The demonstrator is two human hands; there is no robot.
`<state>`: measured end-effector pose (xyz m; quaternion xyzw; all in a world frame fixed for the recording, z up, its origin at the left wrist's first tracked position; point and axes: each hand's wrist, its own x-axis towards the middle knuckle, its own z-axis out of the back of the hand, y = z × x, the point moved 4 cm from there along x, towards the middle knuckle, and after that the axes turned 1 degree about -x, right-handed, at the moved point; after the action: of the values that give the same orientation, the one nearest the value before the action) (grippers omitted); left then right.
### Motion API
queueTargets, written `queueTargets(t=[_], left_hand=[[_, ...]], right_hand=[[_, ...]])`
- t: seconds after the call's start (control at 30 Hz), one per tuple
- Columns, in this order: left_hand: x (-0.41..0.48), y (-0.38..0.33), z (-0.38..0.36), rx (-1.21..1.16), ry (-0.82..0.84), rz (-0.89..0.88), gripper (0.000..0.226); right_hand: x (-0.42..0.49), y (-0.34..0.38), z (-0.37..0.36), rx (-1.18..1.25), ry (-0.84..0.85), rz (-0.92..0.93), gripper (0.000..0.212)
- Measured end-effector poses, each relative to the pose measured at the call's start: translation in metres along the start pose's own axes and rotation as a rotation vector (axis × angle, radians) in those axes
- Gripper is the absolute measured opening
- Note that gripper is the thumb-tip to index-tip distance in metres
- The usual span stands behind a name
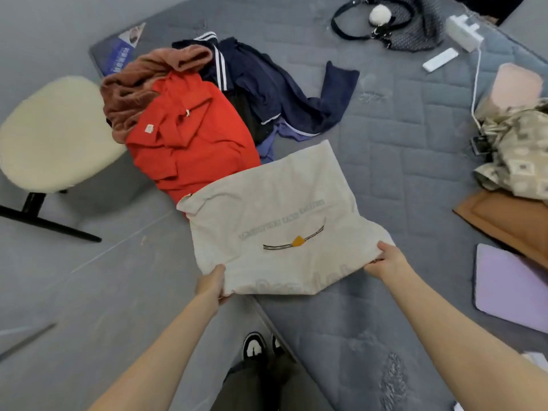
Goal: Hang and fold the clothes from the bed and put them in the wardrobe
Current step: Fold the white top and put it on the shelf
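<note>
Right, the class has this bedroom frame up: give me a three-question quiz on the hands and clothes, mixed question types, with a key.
1. True or false: the left hand and the right hand both grip the near edge of the beige T-shirt.
2. The T-shirt's far left corner overlaps a collared shirt of which colour? A red, B green, C yellow.
3. Fill in: the navy jacket carries white ___.
Key: 1 true; 2 A; 3 stripes.
</note>
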<state>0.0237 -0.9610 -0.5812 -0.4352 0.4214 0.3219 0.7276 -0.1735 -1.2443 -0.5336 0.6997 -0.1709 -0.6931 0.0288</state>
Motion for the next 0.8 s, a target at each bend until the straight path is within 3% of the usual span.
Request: queueTargets(t=[0.1, 0.3, 0.47, 0.63, 0.8], left_hand=[[0.003, 0.042, -0.004, 0.085, 0.035, 0.051, 0.031], [-0.013, 0.093, -0.018, 0.065, 0.018, 0.109, 0.022], [-0.046, 0.127, -0.054, 0.104, 0.003, -0.019, 0.019], [-0.080, 0.167, -0.112, 0.036, 0.109, 0.074, 0.025], [-0.086, 0.173, -0.127, -0.134, 0.099, 0.122, 0.014]], right_hand=[[0.024, -0.014, 0.035, -0.027, -0.050, -0.006, 0.036], [0.044, -0.011, 0.081, -0.076, -0.077, 0.069, 0.044], [0.051, 0.022, 0.132, -0.146, -0.151, 0.117, 0.047], [0.049, 0.060, 0.186, -0.144, -0.210, 0.188, 0.044], [0.052, 0.061, 0.186, -0.229, -0.189, 0.290, 0.040]])
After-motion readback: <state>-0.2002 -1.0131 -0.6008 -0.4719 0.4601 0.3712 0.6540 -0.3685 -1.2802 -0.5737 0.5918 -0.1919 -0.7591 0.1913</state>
